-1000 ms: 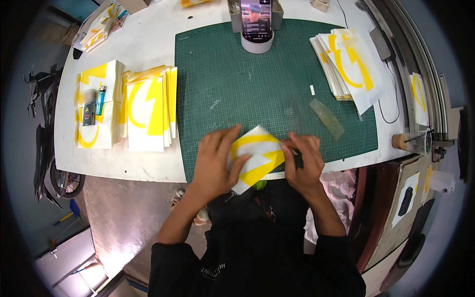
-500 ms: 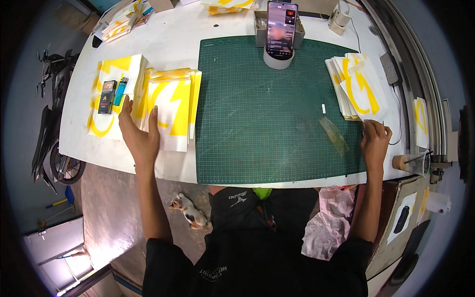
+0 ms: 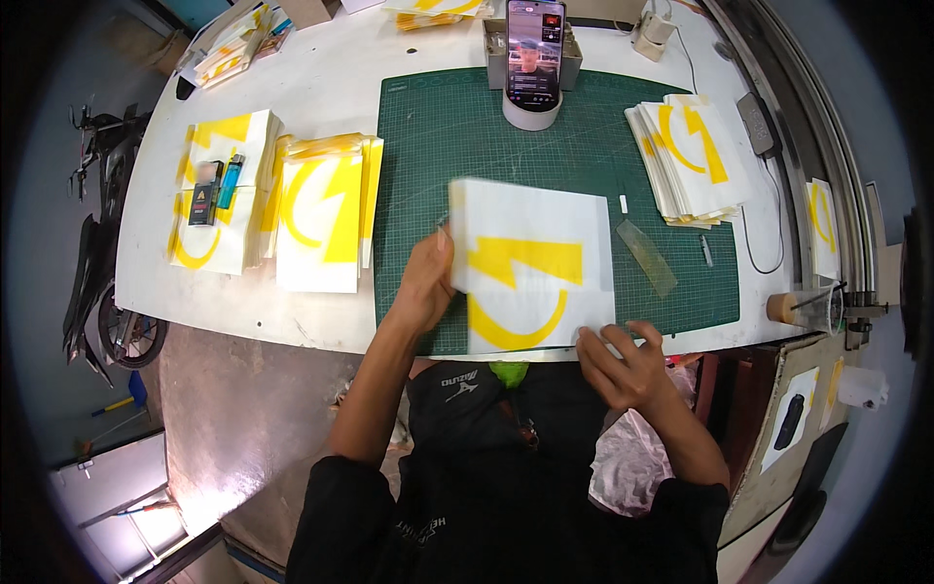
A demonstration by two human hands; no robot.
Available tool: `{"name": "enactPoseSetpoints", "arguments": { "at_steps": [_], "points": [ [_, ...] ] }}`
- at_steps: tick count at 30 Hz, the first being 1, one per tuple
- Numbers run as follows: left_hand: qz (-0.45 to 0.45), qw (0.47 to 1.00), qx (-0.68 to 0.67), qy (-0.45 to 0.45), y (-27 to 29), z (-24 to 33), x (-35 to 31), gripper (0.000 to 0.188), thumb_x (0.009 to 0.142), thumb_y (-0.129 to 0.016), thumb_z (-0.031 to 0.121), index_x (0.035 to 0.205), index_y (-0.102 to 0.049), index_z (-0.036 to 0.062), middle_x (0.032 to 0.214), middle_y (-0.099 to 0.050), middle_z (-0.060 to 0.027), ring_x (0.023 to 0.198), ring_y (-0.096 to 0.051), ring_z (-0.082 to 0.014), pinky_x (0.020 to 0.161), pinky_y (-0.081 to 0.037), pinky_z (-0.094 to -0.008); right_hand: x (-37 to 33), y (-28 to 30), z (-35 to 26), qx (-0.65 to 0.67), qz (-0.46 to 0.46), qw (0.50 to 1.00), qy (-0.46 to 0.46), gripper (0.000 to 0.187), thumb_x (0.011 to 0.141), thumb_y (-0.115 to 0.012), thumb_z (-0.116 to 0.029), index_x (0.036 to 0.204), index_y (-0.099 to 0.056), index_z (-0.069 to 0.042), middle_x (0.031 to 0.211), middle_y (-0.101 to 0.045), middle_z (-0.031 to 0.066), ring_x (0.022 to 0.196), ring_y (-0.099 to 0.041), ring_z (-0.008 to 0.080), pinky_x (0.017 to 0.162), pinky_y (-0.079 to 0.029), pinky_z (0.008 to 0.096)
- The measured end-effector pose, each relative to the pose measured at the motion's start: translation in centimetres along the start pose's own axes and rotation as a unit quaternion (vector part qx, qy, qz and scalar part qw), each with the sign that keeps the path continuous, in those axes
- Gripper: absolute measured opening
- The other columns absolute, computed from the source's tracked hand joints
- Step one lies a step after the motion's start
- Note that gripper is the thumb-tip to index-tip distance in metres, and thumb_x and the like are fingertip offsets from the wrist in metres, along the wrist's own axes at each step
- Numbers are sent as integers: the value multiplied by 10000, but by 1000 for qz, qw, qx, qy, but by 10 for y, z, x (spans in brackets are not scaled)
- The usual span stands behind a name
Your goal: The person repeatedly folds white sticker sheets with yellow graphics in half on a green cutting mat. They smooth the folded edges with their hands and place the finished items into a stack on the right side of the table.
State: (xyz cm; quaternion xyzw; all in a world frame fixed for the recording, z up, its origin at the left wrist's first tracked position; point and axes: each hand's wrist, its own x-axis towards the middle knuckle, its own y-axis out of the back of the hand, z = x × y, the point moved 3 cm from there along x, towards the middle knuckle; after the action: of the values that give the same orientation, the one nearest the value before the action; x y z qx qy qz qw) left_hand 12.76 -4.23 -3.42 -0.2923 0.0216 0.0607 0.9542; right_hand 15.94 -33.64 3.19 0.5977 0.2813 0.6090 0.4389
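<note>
A white printed sheet (image 3: 530, 214) with yellow shapes is tilted over the near part of the green cutting mat (image 3: 428, 127). My left hand (image 3: 426, 284) grips its left edge, the fingers partly hidden behind it. At the lower right corner, my right hand (image 3: 623, 365) has bent fingers closed on the sheet's edge; its thumb does not show clearly. A clear strip (image 3: 646, 259) lies on the mat right of the sheet, with a small white piece (image 3: 624, 204) above it. A small pale tube-like tool (image 3: 706, 250) rests near the mat's right side.
Left of the mat lie two stacks of similar sheets (image 3: 321, 224); a cigarette box (image 3: 204, 195) and a teal lighter (image 3: 231, 182) rest on the outer one. Another stack (image 3: 686, 161) is at the right. A phone (image 3: 534, 58) stands at the back; a plastic cup (image 3: 817, 310) sits far right.
My left hand has come right from the left stacks and now holds a sheet over the mat. My right hand has moved from beside the right stack to the sheet's near corner.
</note>
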Motion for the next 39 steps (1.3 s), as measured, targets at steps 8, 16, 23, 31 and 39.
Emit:
{"name": "enactPoseSetpoints", "arguments": {
  "at_steps": [8, 16, 23, 31, 39],
  "points": [
    [103, 994, -13, 34, -11, 14, -59, 450, 1162, -469, 308, 1306, -636, -84, 1254, -730, -156, 1127, -718, -205, 957, -567, -331, -8, -54, 17, 387, 138, 797, -442, 434, 986, -731, -38, 1370, -589, 108, 1343, -671, 251, 1169, -680, 259, 985, -553, 393],
    [105, 973, 197, -52, 1, 25, -64, 466, 1153, -462, 263, 1412, -574, -107, 1343, -699, -194, 1193, -706, -265, 1047, -550, -386, 0, -71, 22, 591, 227, 598, -491, 134, 994, -727, 14, 1118, -740, 66, 1105, -720, 117, 1012, -642, 120, 867, -506, 254],
    [54, 971, 234, 7, 4, 24, -54, 340, 1120, -525, 114, 1373, -658, -70, 1272, -745, -136, 1135, -696, -166, 982, -549, -305, -31, -41, 40, 699, 120, 546, -446, 285, 936, -762, 26, 1211, -702, 67, 1181, -727, 133, 1112, -662, 162, 933, -515, 292],
    [-56, 976, 208, 36, 12, 9, -55, 239, 1100, -555, 52, 1176, -747, -69, 1060, -791, -77, 953, -699, -95, 841, -570, -284, -39, -71, 11, 921, -42, 287, -261, 954, 813, -889, -191, 1580, -393, 80, 1571, -514, 194, 1399, -543, 319, 1150, -434, 454],
    [193, 947, 235, -101, 1, 19, -48, 246, 1079, -601, 55, 1301, -670, -27, 1075, -759, -76, 942, -677, -111, 856, -558, -278, -41, -109, 4, 955, 44, 173, -237, 806, 961, -758, -224, 1596, -360, 71, 1571, -517, 215, 1443, -533, 361, 1185, -449, 516]
  ]
}}
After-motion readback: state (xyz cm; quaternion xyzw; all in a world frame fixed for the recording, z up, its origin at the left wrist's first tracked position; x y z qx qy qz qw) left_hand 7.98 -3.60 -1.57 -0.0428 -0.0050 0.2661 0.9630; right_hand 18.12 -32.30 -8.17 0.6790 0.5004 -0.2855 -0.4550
